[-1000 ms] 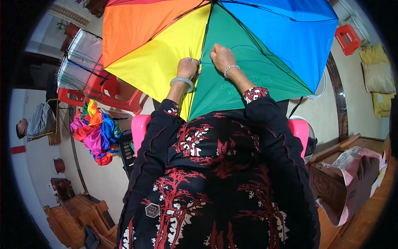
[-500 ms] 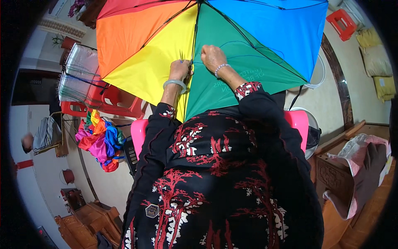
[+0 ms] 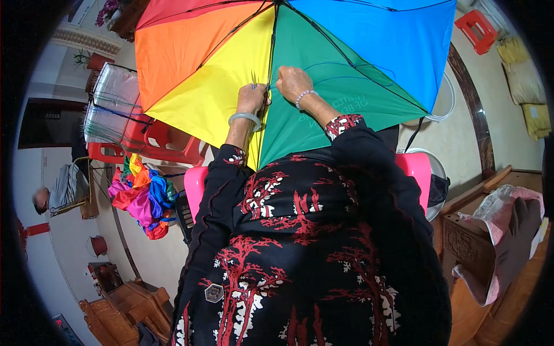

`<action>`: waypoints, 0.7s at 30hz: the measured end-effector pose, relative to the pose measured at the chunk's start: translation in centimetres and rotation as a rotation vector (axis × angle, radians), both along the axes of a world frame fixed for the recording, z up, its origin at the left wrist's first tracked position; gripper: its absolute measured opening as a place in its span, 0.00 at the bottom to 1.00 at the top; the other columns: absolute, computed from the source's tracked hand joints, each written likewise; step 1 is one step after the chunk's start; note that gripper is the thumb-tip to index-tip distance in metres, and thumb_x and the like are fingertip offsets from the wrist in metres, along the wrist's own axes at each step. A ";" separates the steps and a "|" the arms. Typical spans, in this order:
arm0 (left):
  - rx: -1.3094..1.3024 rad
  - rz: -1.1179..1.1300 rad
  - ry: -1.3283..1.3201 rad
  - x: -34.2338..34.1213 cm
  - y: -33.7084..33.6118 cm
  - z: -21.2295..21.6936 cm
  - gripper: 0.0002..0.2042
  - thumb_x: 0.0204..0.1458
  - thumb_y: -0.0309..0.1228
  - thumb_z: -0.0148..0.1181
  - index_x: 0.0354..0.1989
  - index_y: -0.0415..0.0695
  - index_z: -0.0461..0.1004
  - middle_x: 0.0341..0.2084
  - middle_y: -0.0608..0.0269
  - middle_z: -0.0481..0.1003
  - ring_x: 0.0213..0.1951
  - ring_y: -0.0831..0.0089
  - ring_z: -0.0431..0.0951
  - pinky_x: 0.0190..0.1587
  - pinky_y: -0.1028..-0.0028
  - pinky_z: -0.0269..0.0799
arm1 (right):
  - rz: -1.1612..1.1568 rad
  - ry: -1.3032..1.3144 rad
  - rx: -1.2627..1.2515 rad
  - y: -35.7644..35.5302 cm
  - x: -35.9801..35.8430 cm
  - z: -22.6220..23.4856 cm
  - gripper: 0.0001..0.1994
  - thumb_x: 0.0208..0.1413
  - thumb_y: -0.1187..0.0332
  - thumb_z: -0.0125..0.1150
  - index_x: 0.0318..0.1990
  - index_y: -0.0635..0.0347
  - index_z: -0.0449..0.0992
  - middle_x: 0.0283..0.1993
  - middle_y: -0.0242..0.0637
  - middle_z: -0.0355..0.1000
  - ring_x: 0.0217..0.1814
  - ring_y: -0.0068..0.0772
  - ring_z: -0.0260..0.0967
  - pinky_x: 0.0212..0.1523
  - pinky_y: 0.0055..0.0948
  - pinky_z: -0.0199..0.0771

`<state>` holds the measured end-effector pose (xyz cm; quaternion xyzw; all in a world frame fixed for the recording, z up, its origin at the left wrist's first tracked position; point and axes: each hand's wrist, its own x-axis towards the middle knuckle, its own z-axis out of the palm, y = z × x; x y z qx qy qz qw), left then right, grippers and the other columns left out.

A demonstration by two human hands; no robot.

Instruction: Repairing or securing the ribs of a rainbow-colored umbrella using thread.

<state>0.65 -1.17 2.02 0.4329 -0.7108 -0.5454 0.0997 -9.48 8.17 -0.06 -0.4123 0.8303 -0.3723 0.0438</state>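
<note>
An opened rainbow umbrella (image 3: pixel 311 127) lies inner side up in front of me, with dark ribs running across its coloured panels. My left hand (image 3: pixel 251 99) is closed at the rib between the yellow and green panels. Out of its top stick two thin metal points of what look like thread snips (image 3: pixel 253 78). Just right of that rib, my right hand (image 3: pixel 294 83) is pinched shut over the green panel. A thin dark blue thread (image 3: pixel 346 63) loops from beside this hand across the green cloth. Any needle in its fingertips is too small to make out.
Bunched colourful cloth (image 3: pixel 144 199) hangs at my left, near red plastic stools (image 3: pixel 167 144) stacked with clear-wrapped packages (image 3: pixel 112 106). Wooden furniture (image 3: pixel 467 242) with draped cloth stands at right. Another person (image 3: pixel 63 190) sits far left. A red stool (image 3: pixel 476 32) is at far right.
My right hand has shifted slightly left, closer to the rib and my left hand. The left hand keeps its place on the rib.
</note>
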 end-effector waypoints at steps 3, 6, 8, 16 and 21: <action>-0.013 0.010 -0.016 0.2 -0.4 -0.1 0.11 0.45 0.30 0.48 0.15 0.39 0.69 0.09 0.61 0.69 0.12 0.74 0.69 0.16 0.73 0.61 | 0.020 -0.049 -0.040 -0.2 0.2 0.4 0.06 0.41 0.71 0.52 0.27 0.63 0.72 0.30 0.52 0.71 0.34 0.53 0.70 0.35 0.44 0.70; -0.022 -0.002 -0.023 0.1 -0.3 -0.1 0.11 0.45 0.30 0.48 0.15 0.39 0.69 0.09 0.61 0.69 0.12 0.74 0.69 0.16 0.73 0.62 | 0.026 -0.064 -0.056 -0.1 0.1 0.0 0.07 0.41 0.71 0.51 0.27 0.63 0.72 0.29 0.52 0.71 0.34 0.53 0.70 0.35 0.45 0.70; -0.029 -0.009 -0.024 -0.1 -0.3 0.0 0.11 0.45 0.30 0.48 0.15 0.39 0.70 0.09 0.61 0.69 0.12 0.74 0.69 0.17 0.73 0.62 | 0.036 -0.038 -0.057 -0.2 0.0 0.0 0.07 0.42 0.70 0.50 0.27 0.63 0.72 0.29 0.52 0.71 0.34 0.53 0.70 0.36 0.45 0.70; -0.017 -0.006 -0.012 0.2 -0.1 -0.2 0.10 0.45 0.29 0.48 0.16 0.38 0.69 0.09 0.61 0.69 0.12 0.74 0.69 0.16 0.73 0.62 | 0.027 -0.015 -0.001 -0.1 0.4 -0.3 0.07 0.43 0.72 0.52 0.30 0.64 0.72 0.31 0.52 0.71 0.35 0.52 0.70 0.36 0.44 0.71; -0.001 -0.002 0.010 0.2 0.0 -0.1 0.10 0.46 0.30 0.48 0.16 0.39 0.69 0.09 0.62 0.68 0.11 0.75 0.67 0.15 0.75 0.60 | 0.014 -0.022 0.043 -0.3 0.5 -0.2 0.08 0.43 0.72 0.53 0.31 0.65 0.72 0.33 0.52 0.71 0.36 0.51 0.70 0.37 0.44 0.71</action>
